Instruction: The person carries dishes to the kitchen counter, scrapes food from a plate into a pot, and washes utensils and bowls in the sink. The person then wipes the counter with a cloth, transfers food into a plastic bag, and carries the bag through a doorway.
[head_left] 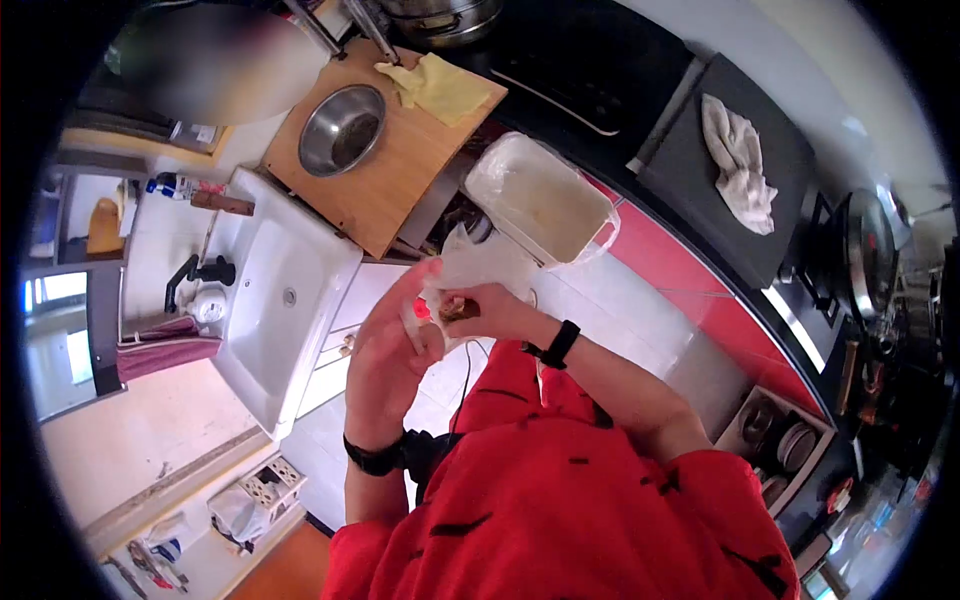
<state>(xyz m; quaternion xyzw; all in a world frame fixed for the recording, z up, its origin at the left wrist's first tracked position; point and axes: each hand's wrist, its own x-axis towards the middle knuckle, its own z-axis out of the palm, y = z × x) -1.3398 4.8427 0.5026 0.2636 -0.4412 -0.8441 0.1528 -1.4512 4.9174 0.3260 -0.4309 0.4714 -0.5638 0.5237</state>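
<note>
Both hands are close together in front of my body, above the floor. My left hand is curled around a whitish translucent plastic bag with a small red spot on it. The fingers of my right hand are closed at the bag, on a small brownish thing that I cannot make out. Part of the bag spreads out beyond my fingers. Just past the hands stands a white bin lined with clear plastic.
A metal bowl and a yellow cloth lie on a wooden board. At the left is a white sink. A grey cloth rests on the dark counter at the right, near a pan. An open drawer juts out at lower right.
</note>
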